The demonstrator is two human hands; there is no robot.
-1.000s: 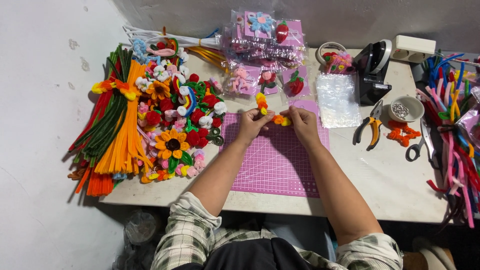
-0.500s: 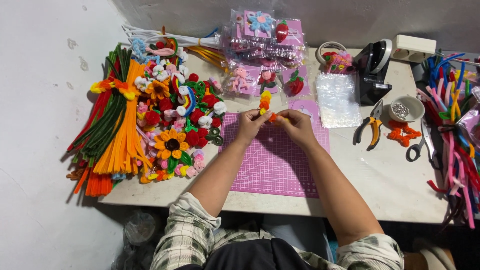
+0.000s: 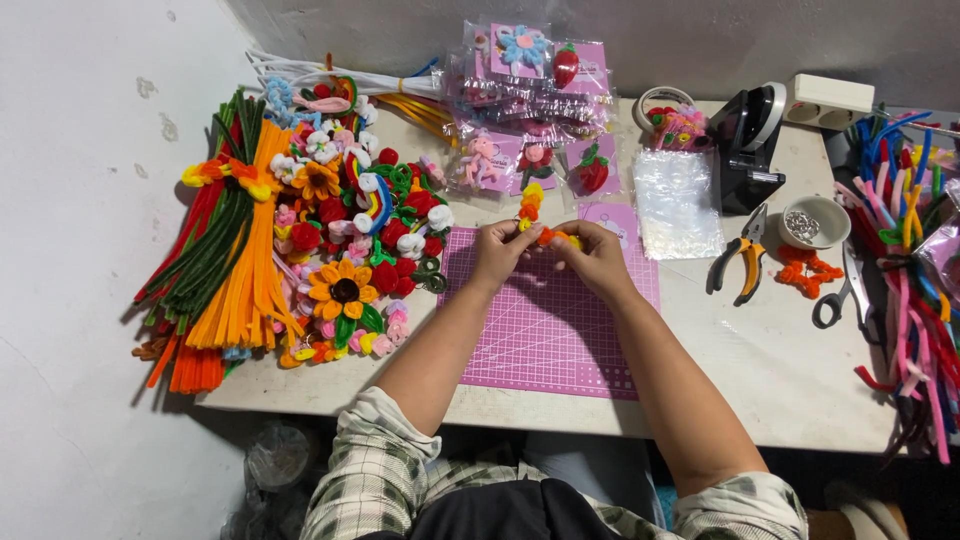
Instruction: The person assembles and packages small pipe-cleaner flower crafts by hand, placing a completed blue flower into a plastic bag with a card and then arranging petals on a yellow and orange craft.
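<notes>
cutting mat (image 3: 550, 330) centre, flower pile (image 3: 350, 240) left, pliers (image 3: 738, 262) right

Craft workshop: a bench (image 3: 760, 370) set against a bare wall, laden with pipe cleaners (image 3: 235, 260), finished flowers (image 3: 345, 290), a cutting mat (image 3: 545, 330), pliers (image 3: 738, 262), scissors (image 3: 840, 290), bagged pieces (image 3: 530, 70).

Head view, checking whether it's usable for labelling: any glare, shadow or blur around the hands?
Head view: even light, sharp overall; glare on the clear plastic bags; soft shadow under the left hand and right hand on the pink cutting mat; the chenille piece shows small but clear.
</notes>
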